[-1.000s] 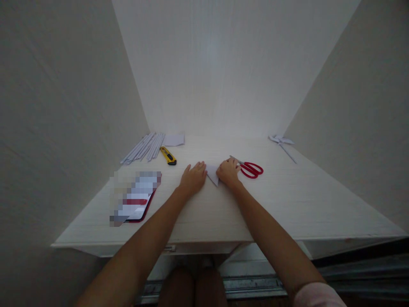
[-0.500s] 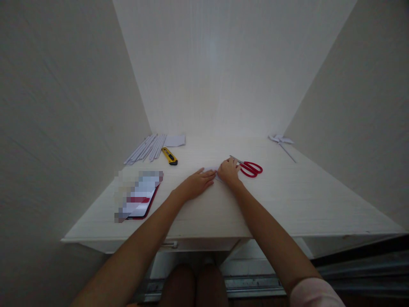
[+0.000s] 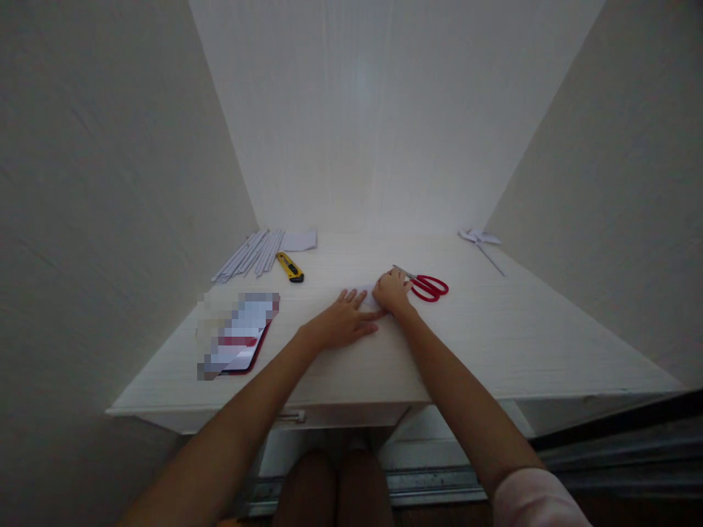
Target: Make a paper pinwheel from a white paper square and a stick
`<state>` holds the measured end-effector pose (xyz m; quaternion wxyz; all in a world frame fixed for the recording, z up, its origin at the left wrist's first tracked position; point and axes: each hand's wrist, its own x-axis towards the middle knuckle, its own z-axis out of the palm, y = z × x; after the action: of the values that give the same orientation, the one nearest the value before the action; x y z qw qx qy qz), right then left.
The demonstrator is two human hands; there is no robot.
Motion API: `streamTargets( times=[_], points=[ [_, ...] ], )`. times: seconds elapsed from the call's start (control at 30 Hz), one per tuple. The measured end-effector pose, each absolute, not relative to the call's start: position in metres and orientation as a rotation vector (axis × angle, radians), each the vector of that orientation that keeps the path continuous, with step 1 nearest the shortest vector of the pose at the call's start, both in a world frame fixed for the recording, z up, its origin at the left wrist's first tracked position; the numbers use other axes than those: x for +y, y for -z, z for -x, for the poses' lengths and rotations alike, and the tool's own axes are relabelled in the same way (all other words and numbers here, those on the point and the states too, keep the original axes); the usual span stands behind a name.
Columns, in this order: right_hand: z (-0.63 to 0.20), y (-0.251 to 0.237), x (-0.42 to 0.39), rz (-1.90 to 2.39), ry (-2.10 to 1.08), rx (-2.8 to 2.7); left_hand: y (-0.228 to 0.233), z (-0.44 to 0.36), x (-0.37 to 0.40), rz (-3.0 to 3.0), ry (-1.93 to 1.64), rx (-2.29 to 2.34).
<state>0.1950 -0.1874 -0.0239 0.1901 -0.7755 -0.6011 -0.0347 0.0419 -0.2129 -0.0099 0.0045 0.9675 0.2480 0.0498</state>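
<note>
White desk (image 3: 494,344); no legible writing anywhere

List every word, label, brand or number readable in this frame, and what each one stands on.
No text can be read.
Phone: the screen is pixelated, only pale and red blocks show.
Yellow utility knife: no marking legible, too small.
Red scissors: no brand visible.
White paper under the left hand and right hand: looks blank.

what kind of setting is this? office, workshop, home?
Probably a home craft desk in a plain white-walled alcove: a white desk with red scissors, a yellow utility knife and paper strips, both hands pressing a small paper piece.
</note>
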Motion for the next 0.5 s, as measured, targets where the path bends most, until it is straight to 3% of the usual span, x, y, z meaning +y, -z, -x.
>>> streamTargets(
  times=[0.17, 0.3, 0.5],
  points=[
    [-0.195, 0.022, -0.189, 2.160, 0.075, -1.675, 0.012, -0.052, -0.223, -2.973, -0.131, 0.917],
    [-0.200, 0.025, -0.182, 2.085, -0.053, -1.556, 0.015, -0.051, -0.227, -2.949, -0.338, 0.858],
    [-0.217, 0.020, -0.166, 1.694, -0.326, -1.270, 0.018, -0.051, -0.203, -2.336, -1.461, 1.072]
  ],
)
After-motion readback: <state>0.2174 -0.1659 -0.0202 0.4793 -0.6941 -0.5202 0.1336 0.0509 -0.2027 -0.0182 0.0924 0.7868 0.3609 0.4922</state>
